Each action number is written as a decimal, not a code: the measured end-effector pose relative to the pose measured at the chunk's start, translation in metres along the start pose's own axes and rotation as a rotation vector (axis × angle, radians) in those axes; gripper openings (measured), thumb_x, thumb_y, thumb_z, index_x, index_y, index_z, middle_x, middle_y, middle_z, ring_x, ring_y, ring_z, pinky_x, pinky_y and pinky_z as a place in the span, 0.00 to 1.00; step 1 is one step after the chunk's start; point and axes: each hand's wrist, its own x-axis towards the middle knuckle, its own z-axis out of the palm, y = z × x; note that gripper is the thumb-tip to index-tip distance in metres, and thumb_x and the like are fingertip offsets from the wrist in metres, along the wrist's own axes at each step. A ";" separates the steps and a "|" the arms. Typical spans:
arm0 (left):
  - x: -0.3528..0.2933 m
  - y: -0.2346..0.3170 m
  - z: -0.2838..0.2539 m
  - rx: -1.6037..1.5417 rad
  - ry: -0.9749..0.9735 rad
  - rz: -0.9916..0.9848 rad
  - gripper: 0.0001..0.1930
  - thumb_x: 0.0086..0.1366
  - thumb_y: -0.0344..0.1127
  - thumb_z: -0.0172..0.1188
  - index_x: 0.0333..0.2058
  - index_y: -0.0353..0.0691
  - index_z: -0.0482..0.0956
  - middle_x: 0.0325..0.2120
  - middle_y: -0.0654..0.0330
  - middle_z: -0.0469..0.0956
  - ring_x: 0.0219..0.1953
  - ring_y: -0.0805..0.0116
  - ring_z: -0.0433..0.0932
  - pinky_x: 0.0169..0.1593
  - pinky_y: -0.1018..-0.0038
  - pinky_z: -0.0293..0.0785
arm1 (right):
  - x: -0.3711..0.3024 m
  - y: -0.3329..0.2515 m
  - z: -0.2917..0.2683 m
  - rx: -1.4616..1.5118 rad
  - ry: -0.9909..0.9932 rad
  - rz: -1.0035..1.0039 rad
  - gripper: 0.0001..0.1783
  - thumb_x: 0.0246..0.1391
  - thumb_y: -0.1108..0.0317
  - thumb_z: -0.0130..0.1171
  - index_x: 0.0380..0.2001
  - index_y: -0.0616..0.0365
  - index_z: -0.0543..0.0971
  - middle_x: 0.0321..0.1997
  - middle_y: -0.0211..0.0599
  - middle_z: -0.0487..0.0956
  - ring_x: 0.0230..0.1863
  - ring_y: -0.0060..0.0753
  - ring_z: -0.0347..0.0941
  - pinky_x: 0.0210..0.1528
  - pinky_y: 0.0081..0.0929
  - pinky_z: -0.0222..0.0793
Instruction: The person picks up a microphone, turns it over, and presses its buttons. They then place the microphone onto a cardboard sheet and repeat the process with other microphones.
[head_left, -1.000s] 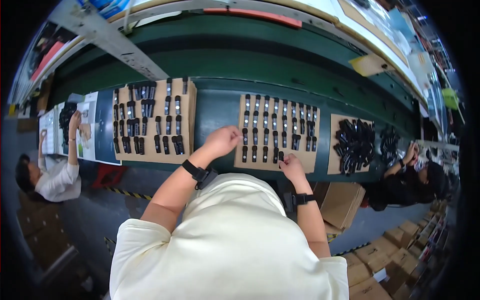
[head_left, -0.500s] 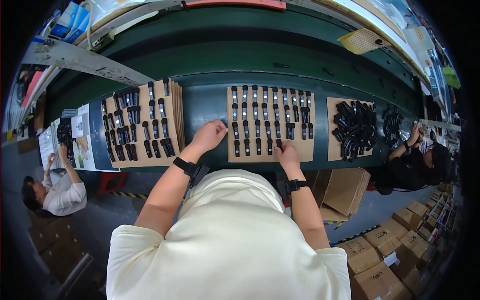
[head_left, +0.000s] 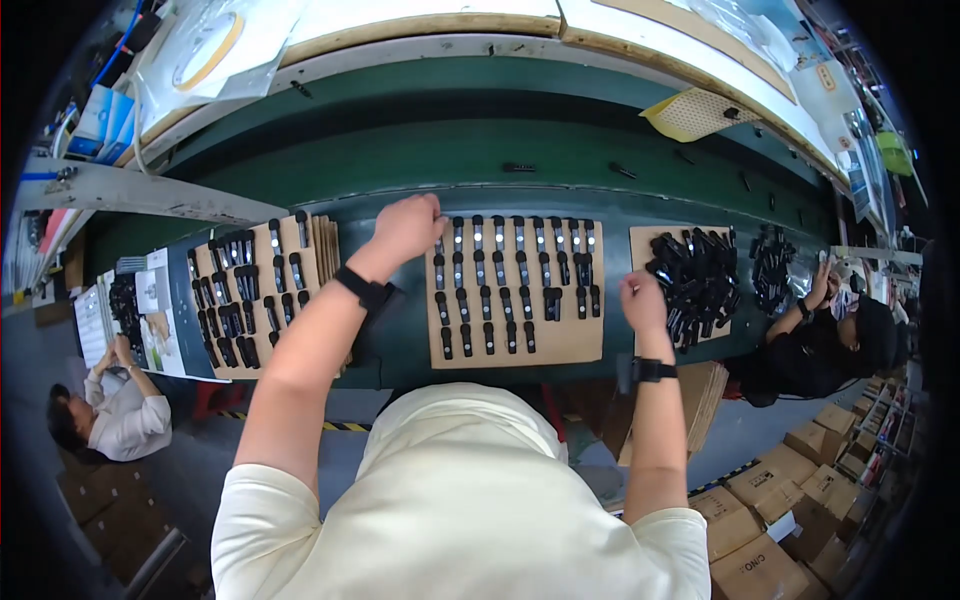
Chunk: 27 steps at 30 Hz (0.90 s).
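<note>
Nearest the person, a flat brown cardboard sheet (head_left: 560, 340) lies on the dark green desk (head_left: 600, 165), its rows mostly filled with small black stick-shaped parts (head_left: 487, 300); the bottom right stays bare, so filling looks well along but unfinished. Each part's long axis runs from 6 to 12 o'clock. The right hand (head_left: 641, 300) rests at the sheet's 3 o'clock edge, fingers curled; its grip cannot be told. The left hand (head_left: 407, 227), at 11 o'clock, pinches closed over a part.
</note>
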 end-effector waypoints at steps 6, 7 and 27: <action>0.072 0.022 -0.004 0.180 -0.024 0.049 0.12 0.59 0.44 0.60 0.31 0.41 0.78 0.31 0.52 0.80 0.38 0.51 0.79 0.41 0.59 0.75 | 0.110 0.005 -0.027 -0.150 0.091 -0.152 0.12 0.47 0.70 0.62 0.37 0.59 0.76 0.39 0.46 0.78 0.40 0.51 0.75 0.43 0.40 0.72; 0.083 0.027 0.001 0.192 -0.023 0.050 0.12 0.58 0.44 0.60 0.32 0.41 0.78 0.32 0.52 0.80 0.38 0.51 0.79 0.41 0.59 0.75 | 0.127 0.006 -0.024 -0.136 0.083 -0.168 0.12 0.47 0.70 0.62 0.37 0.59 0.76 0.39 0.46 0.78 0.40 0.51 0.75 0.43 0.40 0.72; 0.158 0.015 0.086 0.143 -0.167 -0.148 0.13 0.58 0.34 0.57 0.42 0.39 0.76 0.40 0.49 0.78 0.45 0.49 0.76 0.48 0.56 0.73 | 0.247 0.008 0.051 0.014 -0.279 -0.127 0.20 0.46 0.72 0.63 0.46 0.58 0.75 0.44 0.40 0.76 0.47 0.40 0.72 0.50 0.33 0.68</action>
